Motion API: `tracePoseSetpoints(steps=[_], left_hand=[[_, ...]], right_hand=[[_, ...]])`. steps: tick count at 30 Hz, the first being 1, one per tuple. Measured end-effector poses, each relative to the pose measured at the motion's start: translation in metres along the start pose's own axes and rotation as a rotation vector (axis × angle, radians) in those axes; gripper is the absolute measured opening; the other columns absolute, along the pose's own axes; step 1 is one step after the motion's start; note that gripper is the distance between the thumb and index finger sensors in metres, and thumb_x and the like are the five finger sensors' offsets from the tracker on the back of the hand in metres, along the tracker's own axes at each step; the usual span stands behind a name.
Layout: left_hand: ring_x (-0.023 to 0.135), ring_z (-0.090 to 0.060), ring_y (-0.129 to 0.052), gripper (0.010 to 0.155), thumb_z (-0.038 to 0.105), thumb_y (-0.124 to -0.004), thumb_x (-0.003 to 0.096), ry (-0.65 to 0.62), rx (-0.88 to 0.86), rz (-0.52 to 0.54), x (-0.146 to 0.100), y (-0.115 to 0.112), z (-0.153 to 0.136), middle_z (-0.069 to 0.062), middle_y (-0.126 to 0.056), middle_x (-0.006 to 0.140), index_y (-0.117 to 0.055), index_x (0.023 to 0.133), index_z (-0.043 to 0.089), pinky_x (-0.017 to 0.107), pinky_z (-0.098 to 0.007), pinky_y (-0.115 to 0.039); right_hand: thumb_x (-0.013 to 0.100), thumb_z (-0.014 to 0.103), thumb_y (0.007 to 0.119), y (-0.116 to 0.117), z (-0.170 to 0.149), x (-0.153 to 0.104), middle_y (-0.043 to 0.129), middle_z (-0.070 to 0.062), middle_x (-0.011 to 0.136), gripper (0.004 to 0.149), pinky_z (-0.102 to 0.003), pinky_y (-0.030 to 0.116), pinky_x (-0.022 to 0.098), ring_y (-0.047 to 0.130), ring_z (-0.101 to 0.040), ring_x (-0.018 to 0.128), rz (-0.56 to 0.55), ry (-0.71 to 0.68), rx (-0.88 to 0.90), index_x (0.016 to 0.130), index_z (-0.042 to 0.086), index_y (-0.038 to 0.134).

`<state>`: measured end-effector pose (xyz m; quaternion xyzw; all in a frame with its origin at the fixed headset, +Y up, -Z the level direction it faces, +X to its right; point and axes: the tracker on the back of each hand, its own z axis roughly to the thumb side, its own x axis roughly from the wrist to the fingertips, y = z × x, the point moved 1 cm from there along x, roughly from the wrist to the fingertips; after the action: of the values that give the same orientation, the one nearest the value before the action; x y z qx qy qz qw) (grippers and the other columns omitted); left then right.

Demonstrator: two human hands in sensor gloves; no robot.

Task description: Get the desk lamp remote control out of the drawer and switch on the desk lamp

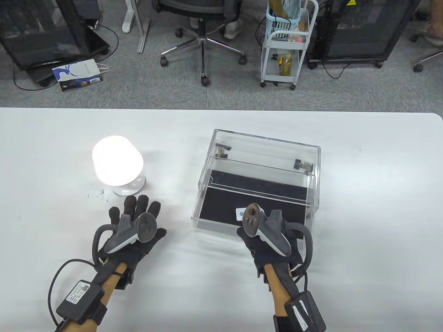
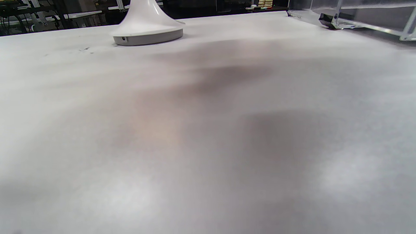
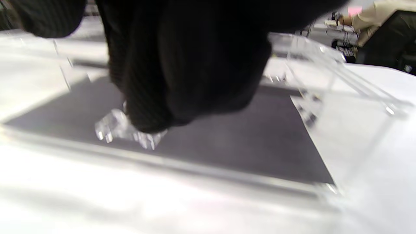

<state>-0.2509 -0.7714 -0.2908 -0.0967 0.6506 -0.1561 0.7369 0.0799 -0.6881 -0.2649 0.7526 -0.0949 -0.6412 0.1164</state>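
The desk lamp (image 1: 117, 164) stands lit on the table's left half; its white base (image 2: 148, 31) shows in the left wrist view. The clear acrylic drawer box (image 1: 264, 148) stands right of centre, its drawer (image 1: 214, 226) pulled out toward me over a black liner. The small white remote (image 1: 239, 214) lies in the drawer beside my right hand (image 1: 258, 235). That hand's fingers (image 3: 169, 81) curl onto a small clear handle (image 3: 112, 130) at the drawer's front wall. My left hand (image 1: 136, 221) rests flat on the table, fingers spread, just in front of the lamp.
The white table's far edge (image 1: 221, 110) runs across the middle of the table view. Beyond it on the floor are an office chair (image 1: 204, 38), a white trolley (image 1: 283, 45) and a paper bag (image 1: 78, 74).
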Motion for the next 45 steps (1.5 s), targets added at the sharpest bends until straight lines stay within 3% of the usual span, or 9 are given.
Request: tracePoseSetpoints(steps=[3, 9, 12, 14, 17, 28, 34, 40, 45], left_hand=[[0.110, -0.028, 0.011, 0.075, 0.073, -0.036, 0.0410, -0.001, 0.005, -0.002, 0.000, -0.001, 0.001, 0.008, 0.011, 0.115, 0.000, 0.102, 0.049, 0.070, -0.068, -0.007], [0.110, -0.028, 0.010, 0.075, 0.073, -0.036, 0.0410, 0.000, 0.004, -0.007, 0.000, -0.001, 0.000, 0.008, 0.011, 0.115, 0.000, 0.102, 0.049, 0.070, -0.068, -0.007], [0.110, -0.028, 0.010, 0.075, 0.073, -0.036, 0.0410, 0.002, 0.002, -0.011, 0.000, -0.002, 0.000, 0.008, 0.011, 0.115, 0.000, 0.102, 0.049, 0.070, -0.068, -0.007], [0.110, -0.029, 0.010, 0.075, 0.073, -0.036, 0.0411, 0.003, 0.002, -0.013, 0.000, -0.002, 0.000, 0.008, 0.011, 0.115, 0.000, 0.102, 0.049, 0.070, -0.068, -0.007], [0.110, -0.028, 0.010, 0.075, 0.073, -0.037, 0.0411, 0.000, 0.003, -0.012, 0.000, -0.002, 0.000, 0.008, 0.010, 0.115, 0.000, 0.102, 0.049, 0.070, -0.068, -0.007], [0.110, -0.028, 0.010, 0.075, 0.073, -0.037, 0.0411, -0.009, -0.010, -0.004, 0.001, 0.002, 0.002, 0.008, 0.010, 0.115, 0.000, 0.102, 0.049, 0.070, -0.068, -0.007], [0.110, -0.029, 0.010, 0.075, 0.074, -0.036, 0.0413, -0.004, -0.014, -0.006, 0.002, 0.001, -0.001, 0.008, 0.010, 0.115, 0.000, 0.102, 0.049, 0.070, -0.068, -0.007], [0.110, -0.029, 0.010, 0.075, 0.074, -0.037, 0.0413, 0.002, -0.003, -0.024, 0.004, -0.003, -0.001, 0.008, 0.010, 0.115, 0.000, 0.102, 0.049, 0.070, -0.068, -0.007], [0.110, -0.029, 0.010, 0.075, 0.073, -0.037, 0.0414, -0.004, -0.007, -0.022, 0.004, -0.003, 0.001, 0.008, 0.010, 0.115, 0.000, 0.102, 0.049, 0.070, -0.068, -0.007]], right_hand=[[0.039, 0.072, 0.073, 0.018, 0.008, 0.008, 0.109, -0.005, 0.066, 0.062, -0.030, 0.092, 0.031, 0.111, -0.024, 0.045, 0.055, 0.008, -0.034, 0.071, 0.024, 0.096], [0.033, 0.085, 0.063, 0.047, 0.018, 0.018, 0.106, -0.010, 0.071, 0.083, -0.031, 0.092, 0.034, 0.109, -0.027, 0.050, 0.100, 0.115, -0.140, 0.073, 0.020, 0.095], [0.033, 0.088, 0.057, 0.061, 0.025, 0.022, 0.104, -0.010, 0.075, 0.088, -0.032, 0.091, 0.037, 0.108, -0.030, 0.054, 0.104, 0.156, -0.280, 0.074, 0.019, 0.093], [0.034, 0.088, 0.055, 0.061, 0.028, 0.022, 0.108, -0.008, 0.068, 0.085, -0.030, 0.092, 0.032, 0.110, -0.027, 0.047, 0.028, 0.185, -0.304, 0.067, 0.022, 0.096], [0.036, 0.086, 0.059, 0.061, 0.027, 0.021, 0.109, -0.008, 0.063, 0.080, -0.029, 0.092, 0.029, 0.110, -0.026, 0.042, 0.017, 0.187, -0.275, 0.064, 0.021, 0.097], [0.035, 0.085, 0.065, 0.052, 0.022, 0.039, 0.109, -0.007, 0.062, 0.077, -0.027, 0.091, 0.027, 0.110, -0.024, 0.040, 0.006, 0.223, -0.231, 0.065, 0.022, 0.097], [0.031, 0.085, 0.067, 0.037, 0.018, 0.056, 0.109, -0.004, 0.060, 0.074, -0.026, 0.091, 0.027, 0.110, -0.022, 0.039, -0.096, 0.292, -0.171, 0.063, 0.025, 0.098], [0.031, 0.087, 0.060, 0.032, 0.012, 0.064, 0.109, 0.000, 0.061, 0.076, -0.024, 0.090, 0.029, 0.109, -0.018, 0.041, -0.159, 0.380, -0.095, 0.064, 0.029, 0.096], [0.034, 0.084, 0.059, 0.023, 0.002, 0.071, 0.110, 0.002, 0.058, 0.071, -0.024, 0.091, 0.027, 0.110, -0.017, 0.038, -0.262, 0.347, -0.077, 0.062, 0.031, 0.097]])
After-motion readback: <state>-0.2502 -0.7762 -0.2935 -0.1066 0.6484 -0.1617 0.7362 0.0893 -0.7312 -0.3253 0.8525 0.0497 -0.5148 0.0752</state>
